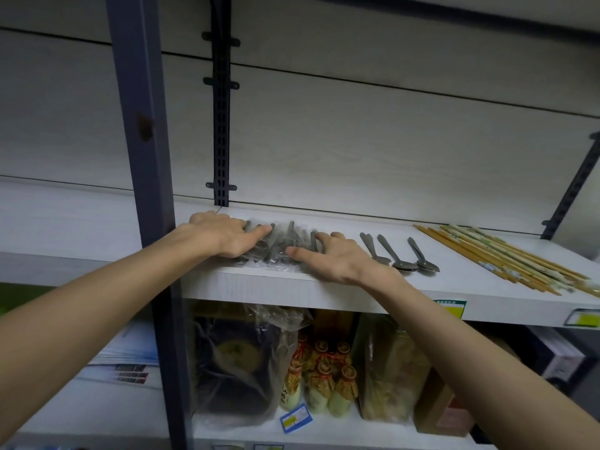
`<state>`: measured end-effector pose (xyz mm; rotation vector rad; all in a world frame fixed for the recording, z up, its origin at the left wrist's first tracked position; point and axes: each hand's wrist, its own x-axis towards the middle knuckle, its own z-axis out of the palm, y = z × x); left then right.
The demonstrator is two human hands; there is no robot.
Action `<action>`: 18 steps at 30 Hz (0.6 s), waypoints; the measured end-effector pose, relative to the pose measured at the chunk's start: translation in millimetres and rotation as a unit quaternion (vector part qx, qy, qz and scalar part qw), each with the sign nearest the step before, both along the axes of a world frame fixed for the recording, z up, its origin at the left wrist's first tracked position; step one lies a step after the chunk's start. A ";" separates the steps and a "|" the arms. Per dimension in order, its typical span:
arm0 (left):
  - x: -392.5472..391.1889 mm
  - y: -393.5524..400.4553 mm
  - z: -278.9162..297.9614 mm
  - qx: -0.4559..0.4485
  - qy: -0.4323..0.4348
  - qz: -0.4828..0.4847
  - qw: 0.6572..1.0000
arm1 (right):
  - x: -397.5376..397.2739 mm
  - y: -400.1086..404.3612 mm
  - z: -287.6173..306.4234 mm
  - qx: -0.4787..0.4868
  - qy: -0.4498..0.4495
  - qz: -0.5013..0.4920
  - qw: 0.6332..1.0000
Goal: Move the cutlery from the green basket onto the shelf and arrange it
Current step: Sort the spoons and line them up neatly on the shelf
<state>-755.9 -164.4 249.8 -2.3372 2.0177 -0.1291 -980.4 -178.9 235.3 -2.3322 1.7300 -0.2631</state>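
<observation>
A bunch of grey metal cutlery in clear plastic wrapping lies on the white shelf near its front edge. My left hand rests on the left side of the bunch, fingers straight and spread over the handles. My right hand lies flat against its right side, thumb stretched toward the middle. To the right, three loose metal spoons lie in a row with bowls toward the front. Further right lies a bundle of wooden chopsticks. The green basket is not in view.
A dark metal upright post stands just left of my left hand. A slotted black rail runs up the back wall. The lower shelf holds bagged goods, small bottles and boxes. Price labels hang on the shelf edge.
</observation>
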 end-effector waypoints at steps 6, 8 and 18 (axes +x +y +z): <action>1.1 -0.7 -4.2 -0.006 -0.008 0.005 1.000 | 14.7 -0.4 -7.5 -0.015 0.011 -0.023 1.000; 1.2 -0.8 -3.8 -0.008 -0.013 0.009 1.000 | 15.6 -1.2 -5.7 -0.019 0.006 -0.029 0.999; -4.0 1.4 -12.6 -0.027 0.052 -0.009 0.998 | 2.1 -6.2 -10.4 -0.023 -0.024 -0.015 0.999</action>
